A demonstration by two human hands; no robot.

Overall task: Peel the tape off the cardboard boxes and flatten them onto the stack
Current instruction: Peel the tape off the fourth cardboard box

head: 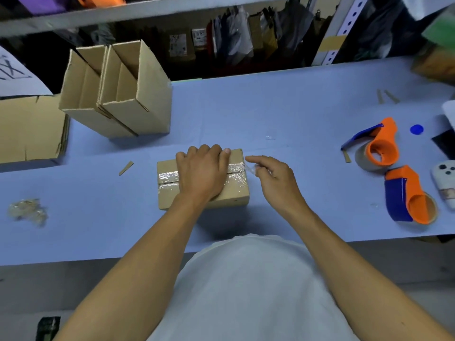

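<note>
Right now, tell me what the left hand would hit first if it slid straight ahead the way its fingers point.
Probably nothing soon: the left hand lies flat on the taped box, fingers aimed across bare table toward the shelf edge; the open boxes sit off to its left.

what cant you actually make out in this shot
All in the head view:
- Middle of the clear tape on the small box: covered by the left hand.
- Right hand fingertips: whether they pinch the tape end is too blurred to tell.
- Flattened cardboard stack: cut off by the left edge.
- Shelf items behind the table: dark and blurred.
- White object: cut off by the right edge.
</note>
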